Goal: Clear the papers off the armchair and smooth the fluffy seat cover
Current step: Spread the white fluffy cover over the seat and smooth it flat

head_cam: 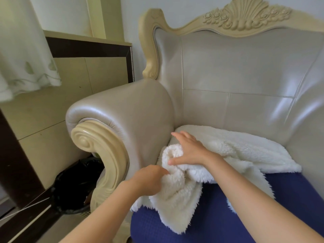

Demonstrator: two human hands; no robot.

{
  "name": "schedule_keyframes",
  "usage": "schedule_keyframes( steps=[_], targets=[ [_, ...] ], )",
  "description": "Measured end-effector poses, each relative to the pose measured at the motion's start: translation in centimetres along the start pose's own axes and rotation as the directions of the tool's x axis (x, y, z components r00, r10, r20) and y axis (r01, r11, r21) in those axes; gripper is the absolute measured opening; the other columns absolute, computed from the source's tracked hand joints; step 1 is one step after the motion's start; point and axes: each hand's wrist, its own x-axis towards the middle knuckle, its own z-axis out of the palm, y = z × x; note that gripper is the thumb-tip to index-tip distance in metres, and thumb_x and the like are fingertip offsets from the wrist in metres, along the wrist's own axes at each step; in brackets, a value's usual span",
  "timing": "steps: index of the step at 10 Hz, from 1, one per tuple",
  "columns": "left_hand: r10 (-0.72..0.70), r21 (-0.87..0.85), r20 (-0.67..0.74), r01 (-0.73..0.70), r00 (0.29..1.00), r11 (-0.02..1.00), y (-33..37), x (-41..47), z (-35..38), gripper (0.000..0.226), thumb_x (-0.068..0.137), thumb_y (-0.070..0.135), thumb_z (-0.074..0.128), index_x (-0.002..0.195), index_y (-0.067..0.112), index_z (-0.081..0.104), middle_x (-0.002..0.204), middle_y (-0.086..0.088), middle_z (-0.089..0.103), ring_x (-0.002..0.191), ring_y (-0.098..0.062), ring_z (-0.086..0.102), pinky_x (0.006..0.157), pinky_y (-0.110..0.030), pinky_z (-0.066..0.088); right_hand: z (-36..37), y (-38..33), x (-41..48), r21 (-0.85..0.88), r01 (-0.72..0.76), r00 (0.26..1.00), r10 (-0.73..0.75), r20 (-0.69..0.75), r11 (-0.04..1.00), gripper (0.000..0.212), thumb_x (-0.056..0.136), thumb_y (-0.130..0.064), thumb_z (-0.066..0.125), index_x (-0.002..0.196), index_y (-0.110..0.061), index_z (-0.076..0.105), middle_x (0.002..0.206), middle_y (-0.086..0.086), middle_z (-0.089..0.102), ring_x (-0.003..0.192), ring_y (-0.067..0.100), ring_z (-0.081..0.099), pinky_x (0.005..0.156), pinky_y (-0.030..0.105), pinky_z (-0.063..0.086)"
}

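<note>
A white fluffy seat cover [233,151] lies bunched and folded over on the armchair seat, baring the blue cushion [210,220] beneath it. My left hand [149,179] grips a bunched fold of the cover near the left armrest [122,109]. My right hand [189,148] rests flat on the cover just behind that fold, fingers spread toward the armrest. No papers are in view on the seat.
The armchair has a pearl leather back [245,71] and a carved cream frame [245,14]. A black bag or bin [77,186] sits on the floor left of the chair. A dark-framed cabinet [87,48] and a pale curtain [24,50] stand further left.
</note>
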Motion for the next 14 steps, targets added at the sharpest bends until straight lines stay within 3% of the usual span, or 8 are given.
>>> schedule_keyframes(
  steps=[1, 2, 3, 5, 7, 9, 11, 14],
  targets=[
    [0.009, 0.004, 0.126, -0.009, 0.992, 1.000, -0.2, -0.5, 0.0, 0.055, 0.091, -0.001, 0.036, 0.143, 0.018, 0.040, 0.144, -0.004, 0.044, 0.129, -0.022, 0.044, 0.101, -0.027, 0.038, 1.0, -0.3, 0.4, 0.008, -0.046, 0.990, 0.044, 0.132, 0.999, 0.085, 0.079, -0.037, 0.070, 0.148, -0.021, 0.025, 0.149, 0.001, 0.035, 0.137, 0.024, 0.032, 0.112, 0.040, 0.029],
    [-0.021, 0.020, 0.250, 0.016, 0.968, 1.000, -0.2, -1.3, -0.2, 0.050, 0.093, 0.000, 0.035, 0.141, 0.010, 0.041, 0.145, -0.010, 0.042, 0.131, -0.027, 0.041, 0.103, -0.032, 0.036, 1.9, -0.2, 0.1, 0.161, -0.053, 0.972, 0.014, 0.237, 0.986, 0.009, 0.077, -0.023, 0.064, 0.076, -0.021, 0.056, 0.078, -0.002, 0.053, 0.075, 0.019, 0.050, 0.065, 0.032, 0.040],
    [-0.062, 0.079, 0.352, 0.037, 0.934, 0.996, -0.2, -2.2, -0.5, 0.042, 0.092, -0.002, 0.035, 0.132, -0.001, 0.048, 0.136, -0.020, 0.049, 0.123, -0.037, 0.046, 0.098, -0.041, 0.041, 2.8, 0.0, -0.6, 0.196, -0.107, 0.917, 0.021, 0.398, 0.975, 0.037, 0.078, -0.025, 0.061, 0.056, -0.023, 0.031, 0.059, -0.005, 0.032, 0.056, 0.014, 0.032, 0.056, 0.030, 0.023],
    [-0.060, 0.143, 0.493, -0.012, 0.868, 0.990, -2.0, -1.9, 1.3, 0.035, 0.085, -0.002, 0.039, 0.113, 0.000, 0.061, 0.092, -0.010, 0.056, 0.079, -0.024, 0.047, 0.067, -0.033, 0.039, 4.7, -1.2, -2.0, -0.018, -0.111, 0.781, 0.099, 0.617, 0.994, 0.038, 0.086, -0.042, 0.063, 0.056, -0.024, 0.047, 0.058, -0.010, 0.042, 0.051, 0.006, 0.039, 0.049, 0.018, 0.033],
    [-0.059, 0.213, 0.602, -0.089, 0.796, 0.973, -1.7, -2.2, 3.7, 0.055, 0.087, -0.001, 0.044, 0.139, 0.018, 0.045, 0.136, -0.010, 0.050, 0.119, -0.029, 0.051, 0.092, -0.036, 0.044, 6.3, -2.9, -3.4, -0.123, -0.211, 0.649, 0.233, 0.724, 0.970, 0.071, 0.087, -0.070, 0.041, 0.116, -0.010, 0.065, 0.099, 0.002, 0.063, 0.083, 0.018, 0.061, 0.078, 0.028, 0.048],
    [-0.056, 0.061, 0.754, 0.016, 0.655, 0.998, -2.9, -2.4, 3.2, 0.050, 0.086, 0.048, 0.062, 0.126, 0.019, 0.058, 0.127, 0.001, 0.058, 0.120, -0.019, 0.053, 0.103, -0.036, 0.043, 7.2, -1.3, 0.1, -0.047, -0.118, 0.959, 0.126, 0.254, 0.992, 0.028, 0.090, -0.040, 0.055, 0.076, -0.017, 0.061, 0.080, 0.001, 0.063, 0.071, 0.016, 0.060, 0.065, 0.027, 0.046],
    [-0.249, 0.027, 0.125, 0.247, 0.960, 0.969, -4.7, -1.2, 3.4, 0.031, 0.093, 0.037, 0.051, 0.099, 0.009, 0.065, 0.110, -0.009, 0.068, 0.092, -0.022, 0.062, 0.075, -0.031, 0.047, 9.9, -2.0, 3.0, -0.152, 0.167, 0.985, -0.158, 0.069, 0.974, 0.024, 0.096, -0.022, 0.048, 0.105, -0.010, 0.067, 0.112, 0.012, 0.059, 0.107, 0.028, 0.053, 0.086, 0.036, 0.044],
    [-0.363, 0.210, -0.132, 0.384, 0.923, 0.899, -3.7, -0.5, 5.9, 0.027, 0.096, 0.031, 0.052, 0.116, 0.014, 0.058, 0.119, -0.002, 0.062, 0.110, -0.022, 0.060, 0.071, -0.027, 0.037, 11.0, -1.5, 5.5, -0.269, -0.006, 0.947, 0.092, 0.309, 0.963, 0.050, 0.090, -0.014, 0.051, 0.138, -0.026, 0.047, 0.134, 0.011, 0.046, 0.117, 0.033, 0.052, 0.095, 0.035, 0.048]
  ],
)
